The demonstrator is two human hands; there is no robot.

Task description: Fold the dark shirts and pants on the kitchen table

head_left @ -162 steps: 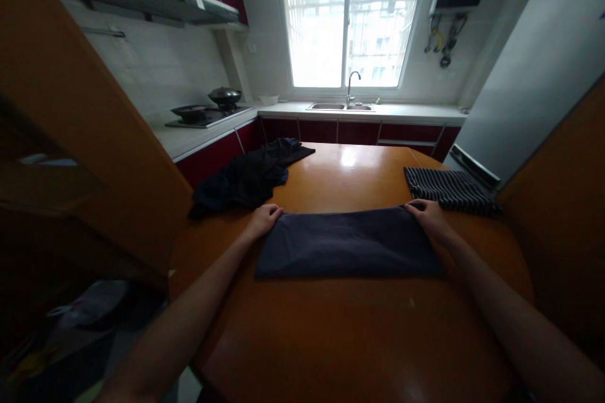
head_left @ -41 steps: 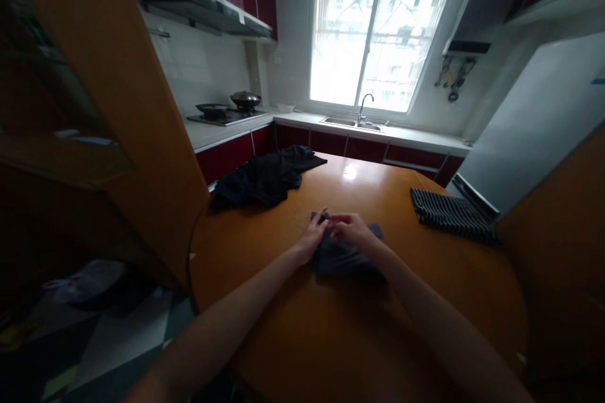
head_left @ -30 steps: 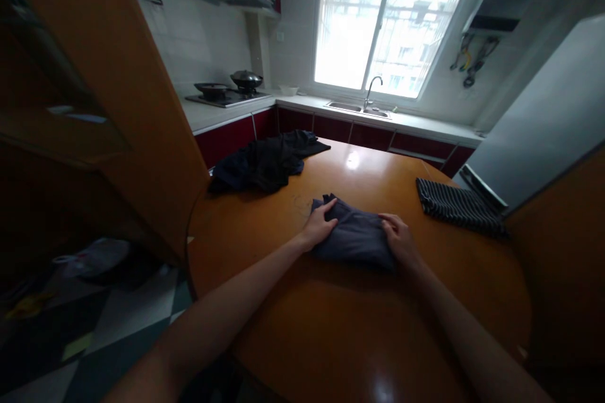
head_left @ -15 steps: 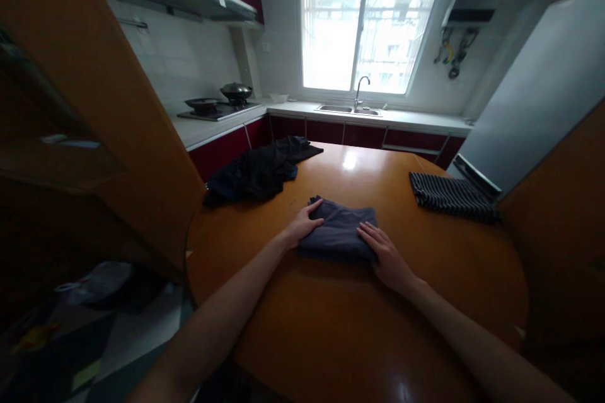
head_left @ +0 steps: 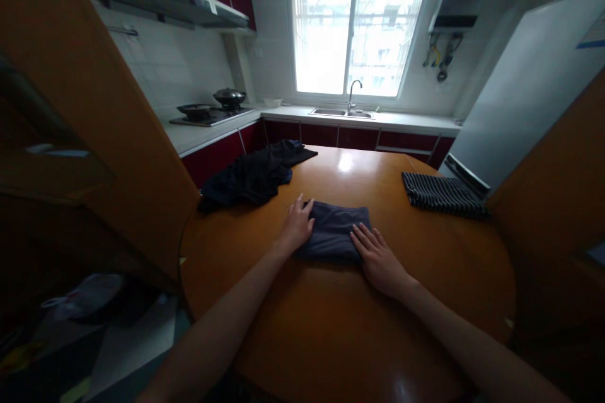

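Note:
A dark grey-blue garment, folded into a flat rectangle, lies on the wooden table in front of me. At its left edge rests my left hand, fingers spread and touching the cloth. My right hand lies with outstretched fingers on the garment's right side. Neither hand grips anything. What kind of garment it is, I cannot tell from its folded shape.
Dark crumpled clothes lie in a heap at the table's far left. A folded black-and-white striped cloth sits near the right edge. Beyond are a stove, a sink and a fridge.
My left hand has shifted from gripping the garment's left edge to lying spread on it. The garment now looks flatter. My right hand stays on its right side, and the view has turned slightly.

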